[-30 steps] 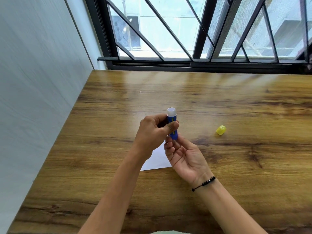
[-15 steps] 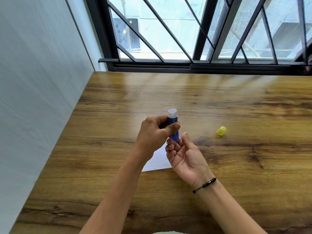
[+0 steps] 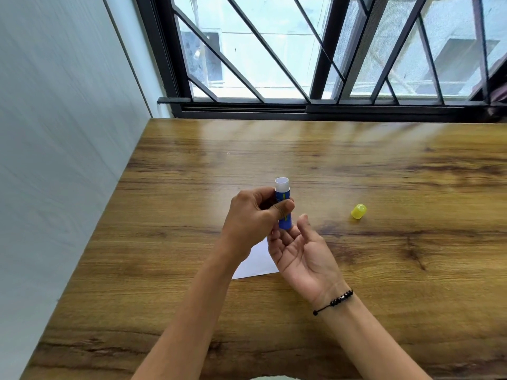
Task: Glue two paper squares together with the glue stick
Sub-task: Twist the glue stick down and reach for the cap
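My left hand grips a blue glue stick upright above the table, its white open top pointing away from me. My right hand is palm up just below the stick's base, fingers spread, the fingertips close to the base; whether they touch it I cannot tell. The yellow cap lies on the wooden table to the right of my hands. White paper lies flat under my hands, mostly hidden by them, so I cannot tell how many sheets there are.
A pale wall borders the table on the left. A barred window with a dark frame runs along the far edge.
My right hand's thumb and fingers have opened away from the glue stick's base. The left hand keeps the stick upright in the same place.
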